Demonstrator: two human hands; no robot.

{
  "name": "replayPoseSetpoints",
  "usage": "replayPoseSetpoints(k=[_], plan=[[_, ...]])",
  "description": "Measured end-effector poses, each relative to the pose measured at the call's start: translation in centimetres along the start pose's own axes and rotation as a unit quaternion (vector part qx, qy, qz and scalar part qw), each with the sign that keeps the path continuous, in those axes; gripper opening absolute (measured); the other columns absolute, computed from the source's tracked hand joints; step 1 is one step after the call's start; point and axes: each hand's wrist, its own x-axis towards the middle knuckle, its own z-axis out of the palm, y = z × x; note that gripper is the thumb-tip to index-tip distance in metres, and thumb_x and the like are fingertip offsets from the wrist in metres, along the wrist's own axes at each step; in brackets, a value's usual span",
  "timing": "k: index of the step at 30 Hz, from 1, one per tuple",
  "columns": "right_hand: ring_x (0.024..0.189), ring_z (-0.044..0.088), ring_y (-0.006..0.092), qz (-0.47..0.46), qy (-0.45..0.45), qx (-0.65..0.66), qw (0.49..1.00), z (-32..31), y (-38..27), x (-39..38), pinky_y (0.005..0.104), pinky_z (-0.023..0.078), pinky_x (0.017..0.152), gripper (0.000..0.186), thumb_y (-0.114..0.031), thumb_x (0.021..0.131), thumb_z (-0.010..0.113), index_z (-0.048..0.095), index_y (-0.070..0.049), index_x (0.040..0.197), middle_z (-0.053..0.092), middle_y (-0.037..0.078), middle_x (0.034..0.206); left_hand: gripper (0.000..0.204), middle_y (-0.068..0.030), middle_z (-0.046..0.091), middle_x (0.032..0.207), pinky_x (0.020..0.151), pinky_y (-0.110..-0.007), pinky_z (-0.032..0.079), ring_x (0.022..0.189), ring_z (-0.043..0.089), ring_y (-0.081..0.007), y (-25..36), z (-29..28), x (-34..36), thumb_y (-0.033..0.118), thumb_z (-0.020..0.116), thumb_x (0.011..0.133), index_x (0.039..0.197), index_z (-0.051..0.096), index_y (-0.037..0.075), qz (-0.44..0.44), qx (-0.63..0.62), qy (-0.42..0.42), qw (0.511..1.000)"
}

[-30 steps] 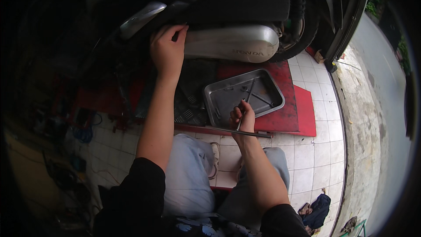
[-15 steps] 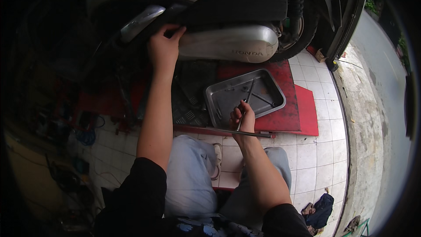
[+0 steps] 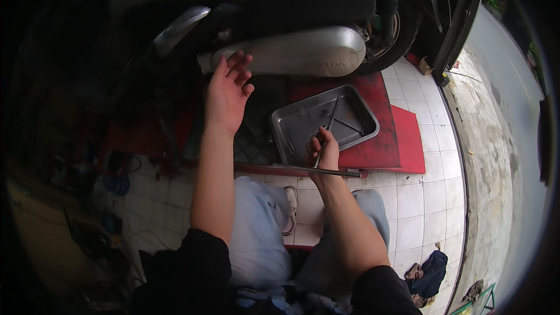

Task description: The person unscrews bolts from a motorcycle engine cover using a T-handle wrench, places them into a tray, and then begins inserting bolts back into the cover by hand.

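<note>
Right hand (image 3: 324,150) grips T-wrench (image 3: 326,134) over metal tray (image 3: 291,134); left hand (image 3: 226,90) spread beside engine cover (image 3: 291,58).

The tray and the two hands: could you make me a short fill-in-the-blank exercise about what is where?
1. The right hand grips a T-shaped metal ____.
2. The grey tray rests on a ____ ramp.
3. The left hand, fingers spread, is raised near the scooter's silver ____ cover.
4. The floor beside the knees is laid with white ____.

Missing words: wrench; red; engine; tiles
</note>
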Motion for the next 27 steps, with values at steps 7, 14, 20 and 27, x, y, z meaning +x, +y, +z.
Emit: replayPoseSetpoints(k=[7,14,20,27], plan=[[0.041,0.033,0.0119,-0.032,-0.041,0.044,0.998,0.1,-2.1,0.2,0.0286,0.025,0.041,0.033,-0.032,0.095,0.049,0.040,-0.019,0.066,0.036,-0.003,0.049,0.024,-0.0058,0.067,0.098,0.068,-0.026,0.048,0.079,0.060,-0.0114,-10.2,-4.7,-1.7,0.022,0.061,0.094,0.108,0.065,0.003,-0.059,0.443,-0.110,0.888],[0.040,0.032,0.0083,-0.038,-0.037,0.057,0.997,-0.4,-5.0,-0.1,0.0239,0.022,0.036,0.033,-0.027,0.096,0.049,0.040,-0.020,0.065,0.035,-0.005,0.050,0.022,-0.0077,0.067,0.102,0.084,-0.040,0.052,0.098,0.064,-0.0280,-15.4,-4.7,-1.9,0.011,0.073,0.079,0.100,0.068,0.008,0.051,0.746,-0.228,0.624],[0.040,0.031,0.0082,-0.030,-0.026,0.047,0.998,0.1,-4.7,-0.4,0.0242,0.021,0.036,0.034,-0.026,0.096,0.049,0.039,-0.021,0.064,0.036,-0.004,0.049,0.022,-0.0095,0.067,0.100,0.086,-0.041,0.051,0.104,0.062,-0.0298,-13.9,-6.3,-0.5,0.011,0.074,0.077,0.098,0.069,0.008,0.020,0.791,-0.229,0.567],[0.039,0.033,0.0081,-0.034,-0.035,0.052,0.997,0.1,-4.5,-0.2,0.0245,0.021,0.037,0.033,-0.027,0.096,0.050,0.039,-0.021,0.065,0.036,-0.005,0.049,0.022,-0.0064,0.069,0.092,0.086,-0.042,0.048,0.102,0.062,-0.0260,-14.7,-5.4,-1.3,0.020,0.081,0.070,0.086,0.068,0.010,-0.033,0.831,-0.240,0.501]])
